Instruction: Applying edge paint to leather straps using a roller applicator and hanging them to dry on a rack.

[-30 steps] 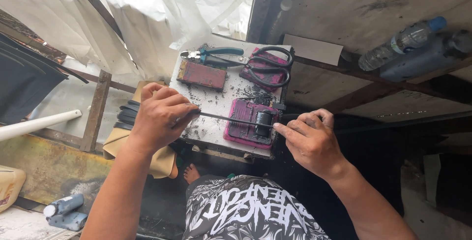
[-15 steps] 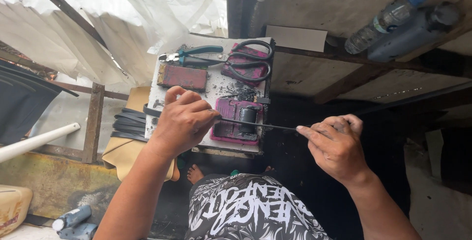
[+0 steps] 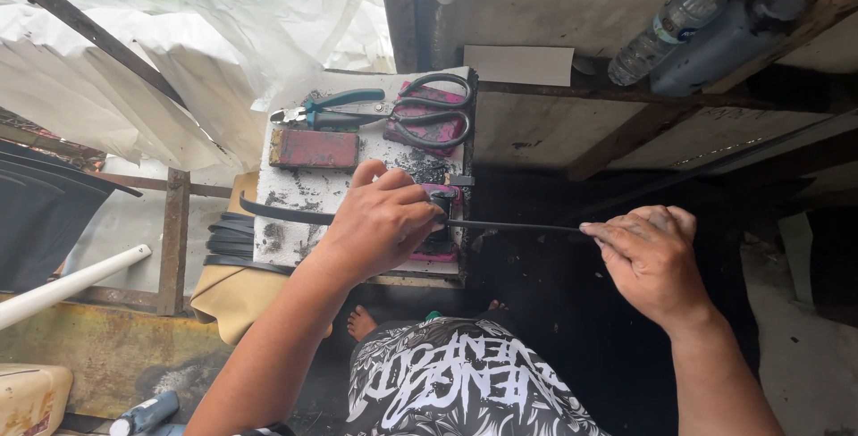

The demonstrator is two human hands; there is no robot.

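- The left hand is clenched over a long thin black rubber strip near the front right corner of the white, soot-flecked work board, pressing it against a small dark cutter block.
- The right hand, well off the board's right edge, pinches the strip's narrow end.
- To do this well, I judge: keep the strip taut and level, and keep the left fingertips clear of the block.
- Green-handled pliers and black-handled scissors lie along the back edge.
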